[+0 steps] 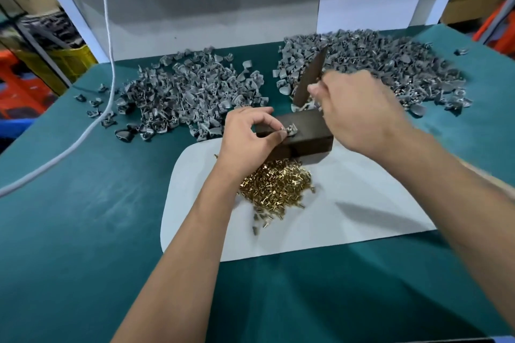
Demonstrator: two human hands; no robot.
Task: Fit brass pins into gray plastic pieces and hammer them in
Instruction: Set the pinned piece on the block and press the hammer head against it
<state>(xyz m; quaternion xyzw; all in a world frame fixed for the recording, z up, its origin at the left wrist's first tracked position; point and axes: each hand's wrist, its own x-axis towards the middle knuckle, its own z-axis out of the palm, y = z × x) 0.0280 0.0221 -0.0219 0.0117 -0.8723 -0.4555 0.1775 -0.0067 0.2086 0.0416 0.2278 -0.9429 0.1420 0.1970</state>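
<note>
Left hand [250, 133]: fingers pinch the gray piece [289, 130] steady on the dark block [303, 133], serving as anvil.
Right hand [359, 108]: fingers wrapped round a blurred dark bar [310, 78], probably the hammer, raised to strike.
Brass pins [276, 184]: heaped just beside the block for easy reach.

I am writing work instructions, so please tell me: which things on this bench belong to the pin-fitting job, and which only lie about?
For the job:
left hand holding gray piece on dark block
right hand gripping dark bar
brass pins
gray piece heaps

Lying about:
white cable
yellow crate
</note>
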